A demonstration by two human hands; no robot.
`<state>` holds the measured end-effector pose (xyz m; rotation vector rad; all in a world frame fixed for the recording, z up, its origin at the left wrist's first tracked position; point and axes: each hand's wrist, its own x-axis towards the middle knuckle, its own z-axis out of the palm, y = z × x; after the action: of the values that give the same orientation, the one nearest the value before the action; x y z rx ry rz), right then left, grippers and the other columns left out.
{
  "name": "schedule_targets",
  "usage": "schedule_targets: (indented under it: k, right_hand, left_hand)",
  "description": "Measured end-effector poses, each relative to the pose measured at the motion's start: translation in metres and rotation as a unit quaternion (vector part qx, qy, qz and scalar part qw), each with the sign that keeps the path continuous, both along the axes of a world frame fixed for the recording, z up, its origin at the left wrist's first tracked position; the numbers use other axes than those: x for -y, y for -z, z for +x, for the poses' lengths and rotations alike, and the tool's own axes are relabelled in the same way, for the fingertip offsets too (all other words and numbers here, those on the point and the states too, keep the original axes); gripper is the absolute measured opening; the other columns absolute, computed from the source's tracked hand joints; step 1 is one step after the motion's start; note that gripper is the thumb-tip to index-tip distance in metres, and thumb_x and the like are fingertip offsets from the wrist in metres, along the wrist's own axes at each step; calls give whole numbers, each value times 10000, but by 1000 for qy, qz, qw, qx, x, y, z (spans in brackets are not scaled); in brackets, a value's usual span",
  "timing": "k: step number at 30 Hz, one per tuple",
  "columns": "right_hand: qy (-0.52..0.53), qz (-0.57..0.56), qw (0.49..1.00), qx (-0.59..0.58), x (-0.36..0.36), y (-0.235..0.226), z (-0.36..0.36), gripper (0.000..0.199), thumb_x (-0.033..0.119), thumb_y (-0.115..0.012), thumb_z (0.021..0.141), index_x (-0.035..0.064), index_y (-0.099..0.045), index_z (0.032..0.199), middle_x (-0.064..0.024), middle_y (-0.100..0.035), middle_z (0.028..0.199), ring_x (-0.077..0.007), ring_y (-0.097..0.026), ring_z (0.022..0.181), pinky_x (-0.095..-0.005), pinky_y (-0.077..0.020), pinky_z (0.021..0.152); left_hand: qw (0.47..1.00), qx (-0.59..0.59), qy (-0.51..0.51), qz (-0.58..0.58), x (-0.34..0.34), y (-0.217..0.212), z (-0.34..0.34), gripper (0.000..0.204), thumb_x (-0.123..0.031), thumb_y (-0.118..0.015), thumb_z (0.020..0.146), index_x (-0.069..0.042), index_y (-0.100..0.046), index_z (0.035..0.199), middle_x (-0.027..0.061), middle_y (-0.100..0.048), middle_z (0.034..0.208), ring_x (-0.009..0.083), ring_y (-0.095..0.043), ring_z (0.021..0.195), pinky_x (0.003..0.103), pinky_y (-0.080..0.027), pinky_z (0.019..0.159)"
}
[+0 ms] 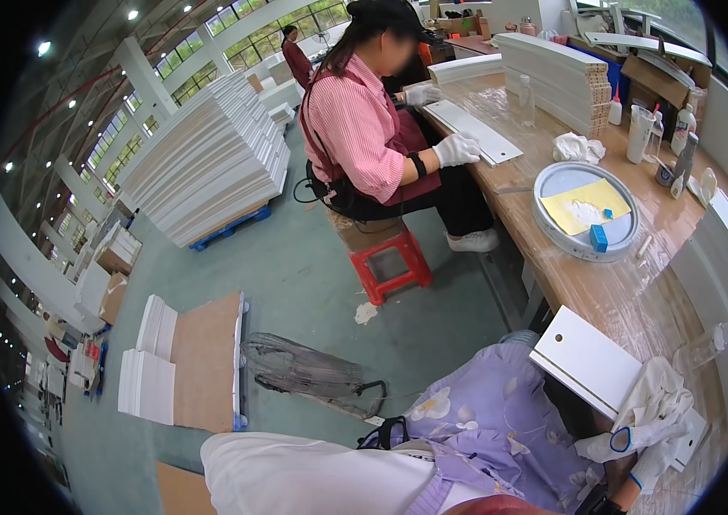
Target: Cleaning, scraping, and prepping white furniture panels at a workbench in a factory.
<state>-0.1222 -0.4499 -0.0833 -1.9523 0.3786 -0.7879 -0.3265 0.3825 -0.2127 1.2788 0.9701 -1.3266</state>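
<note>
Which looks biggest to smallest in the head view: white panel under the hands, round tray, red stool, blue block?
1. White panel, though nearness to the camera inflates it.
2. Round tray.
3. Red stool; close to the tray in apparent size, so that order is unsure.
4. Blue block, clearly smallest.

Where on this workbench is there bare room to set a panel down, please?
Bare wood lies between the round tray and the white panel under the gloved hands, and between the tray and the co-worker's panel. The bottles and stacked panels crowd the far edge.

White panel (587, 359), lilac floral apron (501, 421), red stool (391, 266), pink striped shirt (351, 124)
</note>
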Motion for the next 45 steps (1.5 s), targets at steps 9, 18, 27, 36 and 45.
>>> schedule_targets:
  k: [9, 18, 27, 36, 45]
  right_hand:
    - [3, -2, 1000, 8, -36, -37, 9, 381, 100, -445, 990, -40, -513, 1337, -188, -596, 1296, -280, -579, 1189, -344, -463, 969]
    - [12, -7, 1000, 15, -72, -72, 11, 380, 99, -448, 988, -41, -515, 1334, -188, -598, 1291, -280, -579, 1187, -345, -464, 965]
    - [19, -8, 1000, 22, -103, -97, 8, 379, 99, -450, 986, -42, -516, 1331, -187, -599, 1287, -280, -580, 1184, -346, -465, 962]
    - [27, -9, 999, 32, -123, -119, 11, 378, 99, -452, 984, -42, -518, 1328, -186, -601, 1282, -281, -580, 1182, -348, -466, 959]
    - [34, -4, 998, 55, -140, -136, 25, 377, 98, -455, 982, -43, -520, 1325, -186, -602, 1277, -281, -580, 1180, -349, -467, 955]
  left_hand:
    - [999, 9, 35, 15, -2, 4, 1, 356, -363, -493, 1009, -43, -624, 1097, 92, -675, 1033, 228, -670, 960, 392, -549, 894]
    - [997, 17, 76, 28, -2, 11, 5, 365, -372, -492, 1007, -45, -625, 1101, 91, -677, 1036, 229, -669, 965, 393, -549, 887]
    - [992, 26, 115, 44, -6, 12, 7, 374, -381, -491, 1005, -48, -626, 1105, 89, -679, 1038, 230, -668, 971, 393, -549, 881]
    - [985, 37, 155, 60, -6, 9, 15, 383, -391, -490, 1003, -50, -628, 1109, 88, -681, 1041, 231, -667, 976, 394, -548, 875]
    - [976, 61, 192, 84, -18, 12, 33, 392, -400, -489, 1002, -52, -629, 1113, 86, -683, 1043, 232, -666, 982, 395, -548, 869]
